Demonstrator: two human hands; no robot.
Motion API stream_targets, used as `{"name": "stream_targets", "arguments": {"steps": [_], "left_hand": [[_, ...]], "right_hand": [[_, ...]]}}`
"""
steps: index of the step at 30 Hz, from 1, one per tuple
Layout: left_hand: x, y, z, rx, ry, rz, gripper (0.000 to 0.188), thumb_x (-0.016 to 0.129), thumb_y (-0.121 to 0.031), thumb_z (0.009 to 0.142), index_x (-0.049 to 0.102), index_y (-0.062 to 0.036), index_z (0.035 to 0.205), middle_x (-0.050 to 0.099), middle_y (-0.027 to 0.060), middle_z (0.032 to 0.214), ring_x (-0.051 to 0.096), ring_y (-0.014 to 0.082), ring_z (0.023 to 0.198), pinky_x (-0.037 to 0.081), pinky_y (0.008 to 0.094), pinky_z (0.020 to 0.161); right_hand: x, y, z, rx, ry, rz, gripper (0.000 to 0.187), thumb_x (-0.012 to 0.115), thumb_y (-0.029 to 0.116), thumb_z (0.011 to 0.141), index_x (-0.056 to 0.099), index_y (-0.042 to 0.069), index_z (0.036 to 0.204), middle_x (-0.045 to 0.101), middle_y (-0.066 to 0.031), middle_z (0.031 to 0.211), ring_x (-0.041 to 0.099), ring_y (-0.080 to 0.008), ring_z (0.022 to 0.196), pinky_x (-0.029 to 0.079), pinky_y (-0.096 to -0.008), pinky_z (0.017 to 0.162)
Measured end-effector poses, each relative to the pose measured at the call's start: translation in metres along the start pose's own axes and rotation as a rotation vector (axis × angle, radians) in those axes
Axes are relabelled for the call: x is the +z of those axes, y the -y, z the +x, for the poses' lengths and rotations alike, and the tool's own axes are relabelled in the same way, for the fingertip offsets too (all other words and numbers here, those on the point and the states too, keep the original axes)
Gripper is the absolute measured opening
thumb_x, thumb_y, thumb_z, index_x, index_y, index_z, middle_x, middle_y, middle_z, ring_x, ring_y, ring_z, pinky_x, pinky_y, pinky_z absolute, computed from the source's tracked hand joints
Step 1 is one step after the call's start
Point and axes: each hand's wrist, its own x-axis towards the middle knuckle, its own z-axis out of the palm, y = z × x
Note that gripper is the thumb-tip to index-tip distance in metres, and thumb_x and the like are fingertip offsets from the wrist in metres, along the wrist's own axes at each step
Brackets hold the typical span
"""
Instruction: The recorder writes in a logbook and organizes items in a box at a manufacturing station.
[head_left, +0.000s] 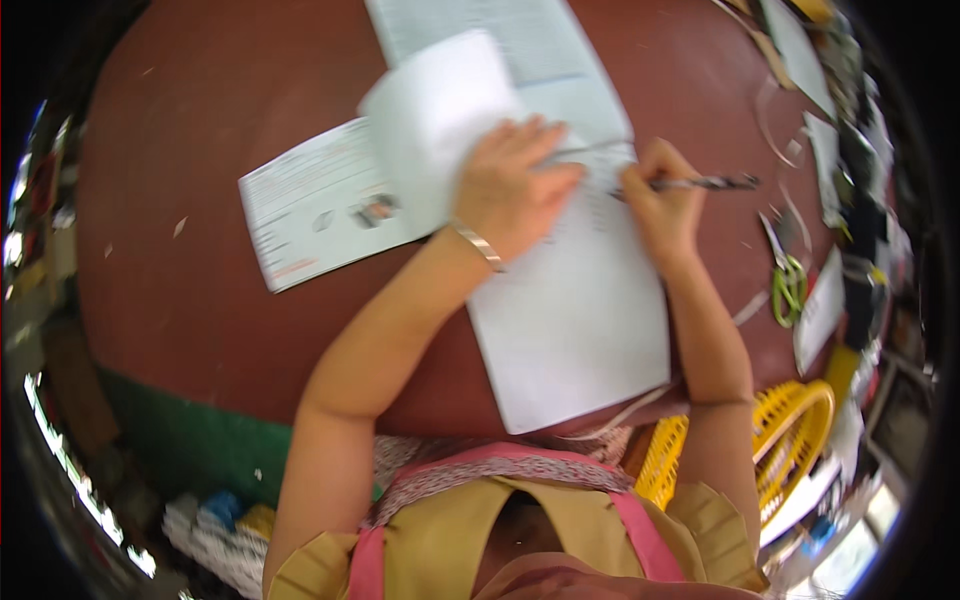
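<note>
My right hand (pixel 665 205) is closed around a dark patterned pen (pixel 715 183). Its tip end meets the upper right part of a white notebook page (pixel 585 330), where small marks show. On the same page, my left hand (pixel 515 185) lies with its fingers stretched out, a bracelet at its wrist. Beside and partly behind that hand, a blank white sheet (pixel 435 110) curls up. Under the curled sheet, to the left, rests a printed paper (pixel 320 205) with a small picture. The notebook's other leaf (pixel 530 50) extends toward the far side.
The papers lie on a reddish-brown table (pixel 200 300). At its right side are green-handled scissors (pixel 788 285), white cords and paper pieces (pixel 823 170). A yellow basket (pixel 790 430) stands below the right edge. Piled white cloth-like items (pixel 210 545) sit at the lower left.
</note>
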Motion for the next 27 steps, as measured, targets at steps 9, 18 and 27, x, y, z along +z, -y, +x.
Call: {"name": "stream_targets", "arguments": {"steps": [9,18,27], "left_hand": [[-0.005,-0.004,0.006,0.015,0.024,0.040,0.016,0.078,-0.018,0.084,0.079,-0.0187,0.100,0.070,0.0096,0.124,0.065,0.0323,0.120,0.048,0.0486,0.105],[-0.003,-0.003,0.005,0.016,0.030,0.049,0.016,0.077,-0.018,0.084,0.079,-0.0192,0.099,0.070,0.0098,0.124,0.065,0.0323,0.120,0.047,0.0477,0.105],[-0.005,-0.004,0.006,0.015,0.013,0.044,0.017,0.079,-0.020,0.083,0.079,-0.0184,0.099,0.071,0.0095,0.123,0.065,0.0321,0.120,0.048,0.0481,0.105]], "right_hand": [[0.001,0.013,0.000,0.076,0.014,0.078,0.037,0.065,-0.003,0.081,0.032,0.008,0.068,0.033,0.0051,0.063,0.033,-0.0041,0.060,0.029,-0.0274,0.050],[0.000,0.007,0.002,0.036,-0.018,0.062,0.035,0.065,-0.002,0.080,0.034,0.008,0.066,0.037,0.0047,0.062,0.035,-0.0036,0.059,0.032,-0.0255,0.050],[-0.015,0.016,0.007,0.244,0.064,0.291,0.033,0.066,0.001,0.083,0.038,0.009,0.066,0.042,0.0043,0.062,0.038,-0.0029,0.058,0.036,-0.0251,0.051]]}}
